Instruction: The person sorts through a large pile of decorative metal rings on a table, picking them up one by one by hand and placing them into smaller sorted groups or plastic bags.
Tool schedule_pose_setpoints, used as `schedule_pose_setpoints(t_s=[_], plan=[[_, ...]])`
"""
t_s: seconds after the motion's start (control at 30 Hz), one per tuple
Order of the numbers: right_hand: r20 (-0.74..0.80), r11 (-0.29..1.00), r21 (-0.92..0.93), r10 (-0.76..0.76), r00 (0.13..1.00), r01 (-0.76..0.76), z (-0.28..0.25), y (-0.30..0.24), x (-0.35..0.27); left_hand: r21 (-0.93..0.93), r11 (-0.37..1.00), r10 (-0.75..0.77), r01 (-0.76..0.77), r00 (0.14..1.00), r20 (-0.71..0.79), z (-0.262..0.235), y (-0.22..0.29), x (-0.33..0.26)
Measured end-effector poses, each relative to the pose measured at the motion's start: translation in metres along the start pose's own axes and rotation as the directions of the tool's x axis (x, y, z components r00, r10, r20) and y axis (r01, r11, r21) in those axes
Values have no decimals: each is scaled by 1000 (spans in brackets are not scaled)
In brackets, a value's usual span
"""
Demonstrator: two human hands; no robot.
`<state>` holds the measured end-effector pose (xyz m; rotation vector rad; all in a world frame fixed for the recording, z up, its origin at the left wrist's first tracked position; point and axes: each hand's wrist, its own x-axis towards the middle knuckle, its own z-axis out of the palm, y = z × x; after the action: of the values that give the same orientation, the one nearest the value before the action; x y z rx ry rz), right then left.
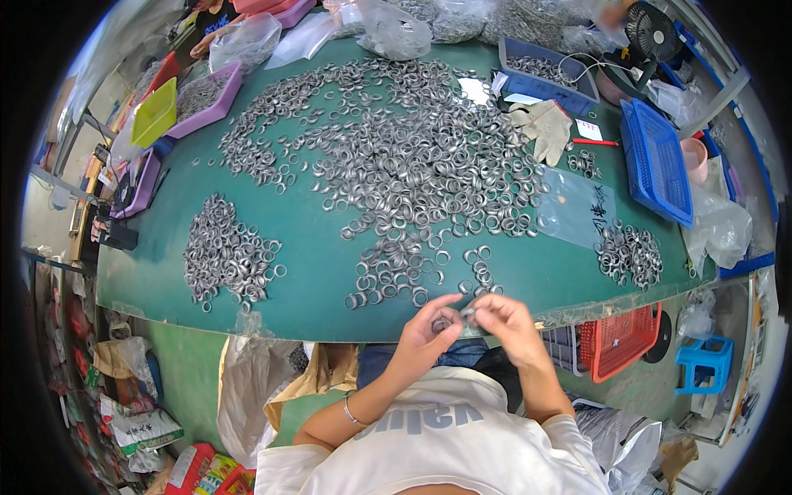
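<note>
At the near edge of the green table, my left hand [422, 337] is closed around a few grey metal rings [441, 325]. Close beside it, my right hand [505, 323] pinches a small metal ring [469, 313] between thumb and fingers; its details are blurred. Just beyond both hands lies a small group of rings [394, 268], with a short row of rings [478, 266] to its right. A large spread of the same rings [412, 157] covers the table's middle. Separate heaps sit at the left [227, 252] and at the right [629, 256].
On the green table [322, 280], a clear plastic bag [569, 206] and a work glove [544, 128] lie to the right. Blue baskets [656, 161] stand at the right edge, a blue bin [549, 74] behind. A pink tray [206, 103] is far left, near another person [213, 21].
</note>
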<state>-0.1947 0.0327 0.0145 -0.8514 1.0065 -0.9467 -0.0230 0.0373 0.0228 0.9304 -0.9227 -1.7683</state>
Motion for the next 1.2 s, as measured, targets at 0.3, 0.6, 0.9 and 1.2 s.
schedule_pose_setpoints(t_s=[0.3, 0.6, 0.9, 1.2], plan=[[-117, 432, -867, -662, 740, 249, 10, -21, 30, -139, 967, -217, 214, 976, -7, -16, -1, -1], [-159, 551, -792, -600, 784, 262, 3, -7, 39, -199, 969, -147, 147, 989, 12, -19, -9, 1], [-221, 884, -425, -311, 924, 196, 20, 0, 6, -154, 970, -188, 189, 982, 21, -16, -5, 4], [-58, 205, -973, -653, 755, 103, -15, -4, 35, -213, 947, -238, 242, 970, 45, -22, -4, 2]])
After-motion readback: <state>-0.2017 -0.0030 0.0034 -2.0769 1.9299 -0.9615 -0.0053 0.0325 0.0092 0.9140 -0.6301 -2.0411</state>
